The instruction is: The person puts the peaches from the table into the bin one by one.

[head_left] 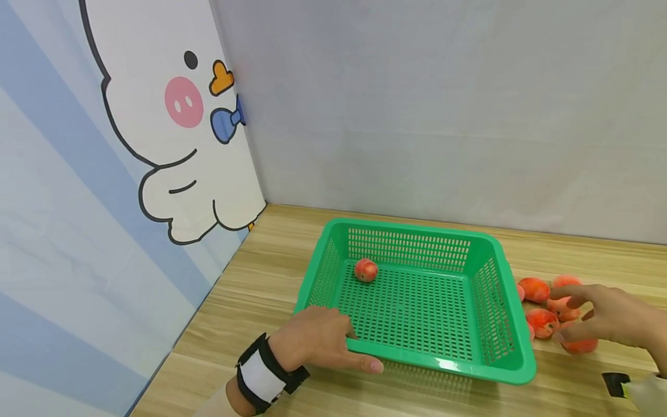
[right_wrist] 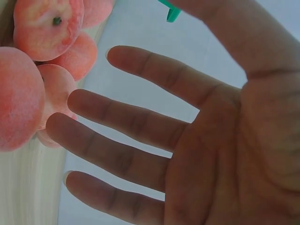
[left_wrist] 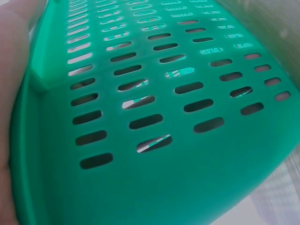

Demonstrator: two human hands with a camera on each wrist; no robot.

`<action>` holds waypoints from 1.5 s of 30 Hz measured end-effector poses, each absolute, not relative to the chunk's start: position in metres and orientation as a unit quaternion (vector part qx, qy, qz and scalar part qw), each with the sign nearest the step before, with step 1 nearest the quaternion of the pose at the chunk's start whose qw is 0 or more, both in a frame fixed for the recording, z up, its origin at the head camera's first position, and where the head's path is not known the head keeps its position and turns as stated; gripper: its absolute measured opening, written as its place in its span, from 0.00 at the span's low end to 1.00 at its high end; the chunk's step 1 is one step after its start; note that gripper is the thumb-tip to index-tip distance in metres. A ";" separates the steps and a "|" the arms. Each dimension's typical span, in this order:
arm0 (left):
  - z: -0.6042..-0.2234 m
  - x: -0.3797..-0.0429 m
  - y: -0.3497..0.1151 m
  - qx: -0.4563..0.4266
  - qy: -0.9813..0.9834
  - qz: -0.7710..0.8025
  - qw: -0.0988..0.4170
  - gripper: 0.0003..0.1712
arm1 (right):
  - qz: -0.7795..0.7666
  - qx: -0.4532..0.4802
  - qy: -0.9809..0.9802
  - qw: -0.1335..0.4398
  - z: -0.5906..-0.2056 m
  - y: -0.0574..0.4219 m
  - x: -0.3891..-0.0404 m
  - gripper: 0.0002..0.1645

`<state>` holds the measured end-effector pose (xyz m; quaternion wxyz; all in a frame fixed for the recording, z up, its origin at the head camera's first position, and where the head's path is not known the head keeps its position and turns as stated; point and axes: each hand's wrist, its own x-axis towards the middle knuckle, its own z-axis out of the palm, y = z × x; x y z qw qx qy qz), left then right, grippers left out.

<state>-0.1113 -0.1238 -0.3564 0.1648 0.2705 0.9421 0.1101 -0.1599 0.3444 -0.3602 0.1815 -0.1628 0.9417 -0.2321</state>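
A green plastic basket (head_left: 417, 359) with slotted walls stands on the table, with one red-orange peach (head_left: 366, 270) inside near its far left corner. My left hand (head_left: 320, 339) grips the rim at the near left corner, the fingers over the edge and the thumb along the outer front side. In the left wrist view the basket's slotted wall (left_wrist: 154, 187) fills most of the picture. Over a group of peaches (head_left: 542, 322) to the right of the basket hovers my right hand (head_left: 607, 315). Its palm (right_wrist: 211, 154) holds nothing, and its fingers are spread beside the peaches (right_wrist: 21, 98).
The wooden table (head_left: 250, 278) meets a pale grey wall panel (head_left: 443, 116) at the back. On the left hangs a blue and white curtain (head_left: 68, 231) printed with a cartoon duck. A small black item (head_left: 616, 382) shows near my right sleeve.
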 end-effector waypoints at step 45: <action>-0.359 -0.112 -0.125 0.271 0.941 0.114 0.166 0.41 | -0.230 -0.176 0.934 0.211 -0.372 0.355 -0.168 0.37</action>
